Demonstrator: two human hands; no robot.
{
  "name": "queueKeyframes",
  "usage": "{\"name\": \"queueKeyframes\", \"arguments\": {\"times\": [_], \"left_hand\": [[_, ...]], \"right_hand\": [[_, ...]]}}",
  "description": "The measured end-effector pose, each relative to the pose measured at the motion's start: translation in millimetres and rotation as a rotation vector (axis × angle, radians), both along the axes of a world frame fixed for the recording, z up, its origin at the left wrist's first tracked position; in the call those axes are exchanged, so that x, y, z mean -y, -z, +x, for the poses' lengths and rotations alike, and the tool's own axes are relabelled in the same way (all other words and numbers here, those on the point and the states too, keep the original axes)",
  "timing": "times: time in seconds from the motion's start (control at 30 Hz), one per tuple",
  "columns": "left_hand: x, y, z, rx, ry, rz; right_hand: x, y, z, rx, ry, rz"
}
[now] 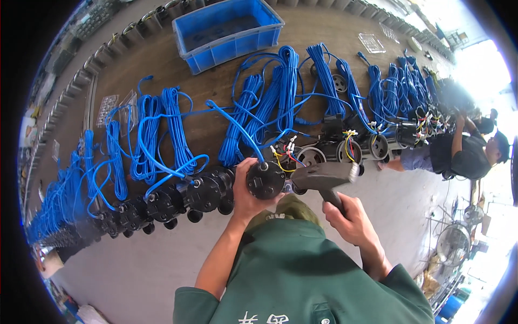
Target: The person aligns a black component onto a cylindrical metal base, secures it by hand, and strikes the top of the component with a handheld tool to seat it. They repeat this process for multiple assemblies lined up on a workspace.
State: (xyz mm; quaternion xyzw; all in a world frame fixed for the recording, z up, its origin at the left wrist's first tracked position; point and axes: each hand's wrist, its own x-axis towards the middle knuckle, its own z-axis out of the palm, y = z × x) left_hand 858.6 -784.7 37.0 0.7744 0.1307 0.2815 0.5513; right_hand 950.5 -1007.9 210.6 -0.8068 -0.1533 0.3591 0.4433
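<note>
Daylight floods from the right of the surface (162, 54), overexposing that edge; fisheye rim bends and darkens.

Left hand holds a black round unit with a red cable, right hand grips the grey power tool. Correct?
Not quite: the head view shows the cable is blue, not red. The left hand does hold the black round unit, and the right hand grips the grey power tool.
</note>
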Motion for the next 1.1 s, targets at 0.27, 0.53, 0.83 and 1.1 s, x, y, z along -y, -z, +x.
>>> {"name": "queueKeyframes", "arguments": {"times": [0.27,0.53,0.83,1.1], "left_hand": [[-1,1,-4,0.021,-0.034,0.021],[-5,7,-6,0.038,-0.034,0.046],[-8,6,-7,0.068,-0.063,0.033],[-3,5,-6,0.055,-0.035,-0.006]], "right_hand": [[-33,28,-1,0.335,-0.240,-0.243],[-70,-27,-12,0.771,-0.489,0.353],[-52,-21,4,0.132,-0.220,-0.029],[-17,36,8,0.306,-0.234,-0.366]]}}
